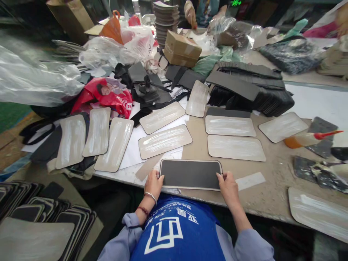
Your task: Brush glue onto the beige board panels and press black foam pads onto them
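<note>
A dark rectangular panel with rounded corners and a pale rim lies level at the table's front edge, between my two hands. My left hand grips its left end, thumb on top and fingers at the edge. At the right end my right hand pinches the panel the same way. Just beyond it are beige panels with whitish streaks, among them one at centre left and one at centre right. A pale strip lies beside my right hand.
A stack of dark panels stands behind, near a cardboard box and a red plastic bag. On the right are a bottle with a red nozzle and a smeared dark plate. Finished-edge panels are piled lower left. A co-worker's hand shows at the back.
</note>
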